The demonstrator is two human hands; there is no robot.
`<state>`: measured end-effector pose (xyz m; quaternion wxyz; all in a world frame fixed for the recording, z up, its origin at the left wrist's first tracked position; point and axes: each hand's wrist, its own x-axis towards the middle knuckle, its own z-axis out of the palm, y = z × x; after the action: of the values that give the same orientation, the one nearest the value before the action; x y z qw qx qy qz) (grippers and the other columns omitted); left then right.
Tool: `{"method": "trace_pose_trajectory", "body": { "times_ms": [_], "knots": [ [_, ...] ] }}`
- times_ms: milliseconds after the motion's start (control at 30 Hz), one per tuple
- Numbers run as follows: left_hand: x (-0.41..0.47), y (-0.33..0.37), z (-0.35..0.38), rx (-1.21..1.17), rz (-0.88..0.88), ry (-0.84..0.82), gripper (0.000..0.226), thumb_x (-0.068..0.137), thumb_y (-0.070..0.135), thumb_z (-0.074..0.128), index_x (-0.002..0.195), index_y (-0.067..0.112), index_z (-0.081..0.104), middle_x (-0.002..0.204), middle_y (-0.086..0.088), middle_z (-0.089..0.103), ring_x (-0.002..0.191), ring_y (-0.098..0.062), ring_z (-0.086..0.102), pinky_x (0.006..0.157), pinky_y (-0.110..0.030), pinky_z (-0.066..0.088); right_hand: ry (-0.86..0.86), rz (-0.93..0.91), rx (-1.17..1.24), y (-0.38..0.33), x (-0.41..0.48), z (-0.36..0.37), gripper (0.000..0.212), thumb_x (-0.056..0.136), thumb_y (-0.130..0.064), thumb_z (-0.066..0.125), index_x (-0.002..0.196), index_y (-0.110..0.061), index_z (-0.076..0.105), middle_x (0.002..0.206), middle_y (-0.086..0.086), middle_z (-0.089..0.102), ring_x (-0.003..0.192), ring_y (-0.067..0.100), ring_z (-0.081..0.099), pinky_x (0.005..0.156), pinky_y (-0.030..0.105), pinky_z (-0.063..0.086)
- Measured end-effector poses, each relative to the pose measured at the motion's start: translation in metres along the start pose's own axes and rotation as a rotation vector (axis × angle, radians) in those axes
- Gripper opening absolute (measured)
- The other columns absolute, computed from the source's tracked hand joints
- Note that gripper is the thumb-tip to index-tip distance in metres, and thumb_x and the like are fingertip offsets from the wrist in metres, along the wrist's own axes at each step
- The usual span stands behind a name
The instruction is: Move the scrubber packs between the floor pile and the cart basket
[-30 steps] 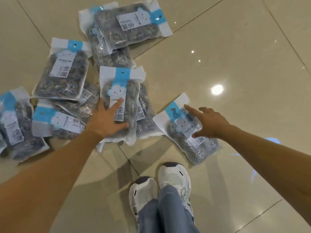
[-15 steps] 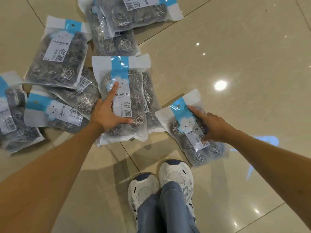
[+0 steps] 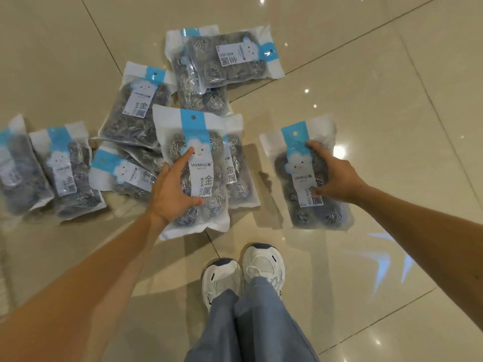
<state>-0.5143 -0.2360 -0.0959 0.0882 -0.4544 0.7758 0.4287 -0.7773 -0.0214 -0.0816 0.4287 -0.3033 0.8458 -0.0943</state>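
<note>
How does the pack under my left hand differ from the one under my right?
The left hand's pack overlaps other packs in the pile; the right hand's pack lies alone on the floor tile. The left one looks brighter, the right one darker. Both hold steel scourers behind a blue cloud label.

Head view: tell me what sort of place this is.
Probably an indoor hall, shop or stockroom floor; I cannot tell which. Glossy beige floor tiles mirror ceiling lights, and many identical retail packs of steel scourers lie spread on them beside the person's white sneakers.
</note>
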Motion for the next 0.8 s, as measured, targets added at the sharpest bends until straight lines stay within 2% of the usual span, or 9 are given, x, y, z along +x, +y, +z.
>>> {"method": "trace_pose_trajectory", "body": {
  "times_ms": [200,333,400,500,600,800],
  "knots": [
    [-0.057,0.079,-0.127,-0.093,0.000,0.163,0.116,0.053,0.016,0.090,0.144,0.044,0.025,0.130,-0.011,0.045,0.122,-0.028,0.044,0.104,-0.044,0.038,0.055,-0.127,0.049,-0.121,-0.045,-0.119,0.114,0.057,0.002,0.081,0.146,-0.037,0.020,0.132,0.014,0.053,0.114,0.034,0.055,0.097,0.039,0.047],
    [-0.104,0.131,-0.234,-0.150,0.020,0.321,0.118,0.051,0.018,0.091,0.141,0.052,0.022,0.128,-0.007,0.046,0.122,-0.026,0.043,0.105,-0.048,0.037,0.114,-0.285,0.050,-0.228,-0.085,-0.207,0.113,0.058,0.003,0.081,0.146,-0.035,0.021,0.134,0.010,0.051,0.112,0.029,0.054,0.091,0.029,0.042],
    [-0.136,0.157,-0.288,-0.147,0.031,0.434,0.117,0.050,0.018,0.091,0.142,0.047,0.025,0.117,-0.007,0.048,0.114,-0.027,0.046,0.101,-0.044,0.040,0.145,-0.379,0.061,-0.284,-0.113,-0.250,0.113,0.057,0.005,0.081,0.146,-0.032,0.022,0.136,0.005,0.049,0.108,0.020,0.051,0.088,0.022,0.037],
    [-0.194,0.192,-0.368,-0.117,0.047,0.584,0.116,0.051,0.020,0.091,0.144,0.041,0.026,0.124,-0.013,0.050,0.117,-0.031,0.046,0.101,-0.044,0.040,0.145,-0.527,0.083,-0.365,-0.163,-0.305,0.114,0.056,0.006,0.082,0.146,-0.029,0.022,0.138,0.003,0.045,0.110,0.016,0.047,0.091,0.025,0.039],
    [-0.254,0.215,-0.434,-0.119,0.068,0.734,0.116,0.050,0.023,0.092,0.145,0.038,0.026,0.129,-0.014,0.049,0.120,-0.030,0.047,0.100,-0.040,0.040,0.151,-0.661,0.097,-0.437,-0.212,-0.340,0.114,0.055,0.006,0.082,0.146,-0.029,0.023,0.140,0.003,0.044,0.116,0.020,0.048,0.096,0.028,0.041],
    [-0.410,0.230,-0.537,-0.128,0.039,1.069,0.116,0.051,0.025,0.092,0.146,0.035,0.026,0.134,-0.011,0.047,0.122,-0.026,0.046,0.095,-0.030,0.038,0.096,-0.954,0.160,-0.588,-0.335,-0.350,0.108,0.061,0.012,0.077,0.146,-0.027,0.024,0.140,0.003,0.042,0.112,0.010,0.041,0.086,0.021,0.041]
  ]
}}
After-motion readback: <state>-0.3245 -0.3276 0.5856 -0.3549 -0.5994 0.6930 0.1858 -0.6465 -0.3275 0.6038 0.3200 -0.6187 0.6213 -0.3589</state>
